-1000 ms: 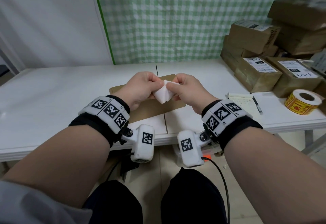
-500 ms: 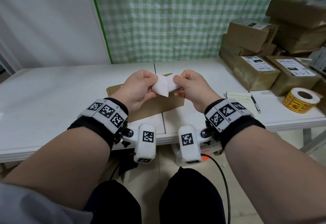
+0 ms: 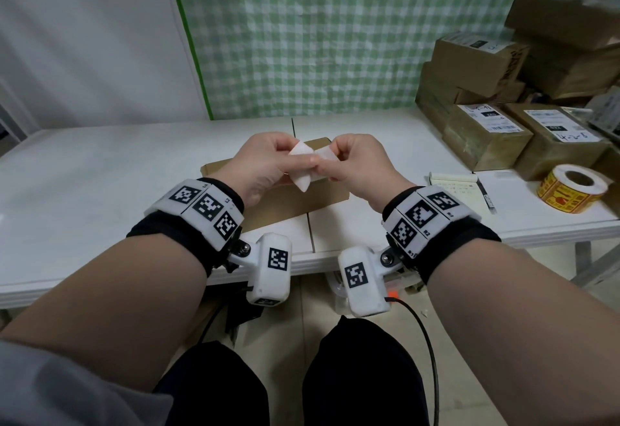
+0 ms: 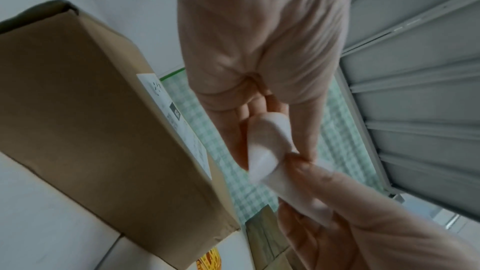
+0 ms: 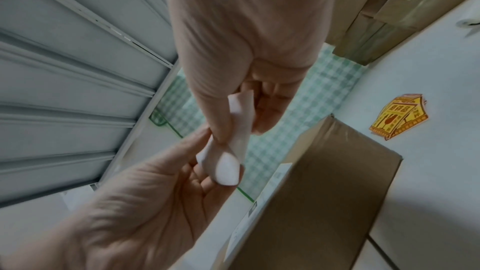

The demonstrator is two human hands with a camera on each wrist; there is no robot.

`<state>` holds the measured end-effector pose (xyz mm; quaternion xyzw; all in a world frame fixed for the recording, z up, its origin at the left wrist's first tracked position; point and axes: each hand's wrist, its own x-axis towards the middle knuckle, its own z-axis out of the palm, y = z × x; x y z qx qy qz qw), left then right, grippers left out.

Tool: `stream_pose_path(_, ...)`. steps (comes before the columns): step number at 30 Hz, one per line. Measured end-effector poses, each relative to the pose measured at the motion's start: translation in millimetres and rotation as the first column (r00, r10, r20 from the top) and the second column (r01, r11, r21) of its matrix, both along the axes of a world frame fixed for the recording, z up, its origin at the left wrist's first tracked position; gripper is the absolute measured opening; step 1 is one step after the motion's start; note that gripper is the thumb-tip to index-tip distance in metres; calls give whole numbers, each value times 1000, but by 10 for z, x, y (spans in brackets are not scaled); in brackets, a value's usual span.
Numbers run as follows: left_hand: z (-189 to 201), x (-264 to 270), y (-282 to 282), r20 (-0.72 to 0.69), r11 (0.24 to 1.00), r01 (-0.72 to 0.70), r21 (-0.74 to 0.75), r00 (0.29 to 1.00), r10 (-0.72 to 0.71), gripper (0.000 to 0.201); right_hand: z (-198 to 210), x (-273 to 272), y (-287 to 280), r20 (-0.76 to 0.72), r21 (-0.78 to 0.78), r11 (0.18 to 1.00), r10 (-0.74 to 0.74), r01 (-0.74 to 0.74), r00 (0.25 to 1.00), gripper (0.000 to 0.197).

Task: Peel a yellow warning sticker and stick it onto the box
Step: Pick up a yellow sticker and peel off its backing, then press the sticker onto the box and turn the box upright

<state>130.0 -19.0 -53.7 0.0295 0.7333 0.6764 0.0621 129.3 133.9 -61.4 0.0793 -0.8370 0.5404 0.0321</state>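
Both hands are up over the white table (image 3: 100, 170), working one white sticker piece (image 3: 303, 165) between them; its yellow face is not visible from any view; the left hand (image 3: 265, 165) pinches one end between thumb and curled fingers, the right hand (image 3: 355, 165) pinches the other end the same way, thumb tips nearly touching; the piece bends in the middle; right below the hands lies the brown cardboard box (image 3: 295, 200), a white label (image 4: 176, 122) on its top; the yellow sticker roll (image 3: 572, 189) sits well off to the right, near the stacked parcels (image 3: 486, 137).
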Motion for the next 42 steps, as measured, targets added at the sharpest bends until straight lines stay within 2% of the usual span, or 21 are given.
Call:
stream_pose_path(6, 7, -6, 19, 4, 997, -13, 72, 1000, 13, 27, 5, -31, 50, 110, -187, 982, 42, -21, 993, 29)
stream_pose_path(11, -38, -15, -1, 52, 977, -36, 211, 998, 25, 24, 42, -32, 84, 159, -305, 951, 100, -47, 982, 31)
stream_pose_path(15, -39, -13, -50, 83, 946, -87, 313, 995, 64, 14, 16, -52, 151, 196, -340, 940, 46, 24, 979, 26)
stream_pose_path(17, -37, -23, -91, 76, 952, -113, 284, 993, 95, 7, -26, -77, 236, 222, -251, 964, -28, 85, 975, 17)
stream_pose_path(19, -54, -28, -115, 44, 983, -131, 132, 991, 126, 7, -83, -103, 320, 231, -100, 980, -147, 173, 962, 11)
stream_pose_path(21, -83, -29, -111, 10, 992, -125, 7, 992, 125, 9, -126, -127, 364, 218, 5, 962, -266, 272, 939, 15)
stream_pose_path(24, -124, -19, -85, 2, 990, -110, -91, 994, 111, 18, -167, -143, 399, 242, 62, 932, -362, 358, 900, 25)
stream_pose_path(27, -165, -22, -68, -14, 988, -82, -135, 997, 81, 23, -206, -134, 427, 235, 213, 909, -403, 357, 885, 29)
stream_pose_path(28, -173, -19, -63, -14, 990, -66, -121, 998, 65, 21, -224, -135, 432, 233, 292, 899, -397, 326, 888, 24)
stream_pose_path(30, -188, -11, -54, -5, 996, -43, -81, 999, 42, 13, -248, -117, 415, 290, 313, 917, -340, 247, 895, 11)
stream_pose_path(33, -195, 2, -35, -2, 1000, -9, 19, 1000, 10, 4, -293, -120, 404, 313, 169, 952, -296, 253, 903, 31)
stream_pose_path(35, -211, -1, -26, -20, 999, 7, 36, 1000, -7, 13, -244, -83, 342, 307, 55, 969, -244, 239, 920, 21)
stream_pose_path(37, -224, 2, -16, -53, 999, 26, -22, 998, -27, 19, -175, -43, 278, 376, -38, 986, -134, 159, 917, 25)
stream_pose_path(39, -227, 14, -8, -86, 995, 47, -88, 995, -54, 23, -129, -17, 226, 452, -58, 998, -5, 36, 892, 32)
stream_pose_path(42, -232, 33, -8, -105, 985, 91, -144, 989, -106, 29, -128, -3, 184, 512, -103, 989, 141, -103, 848, 25)
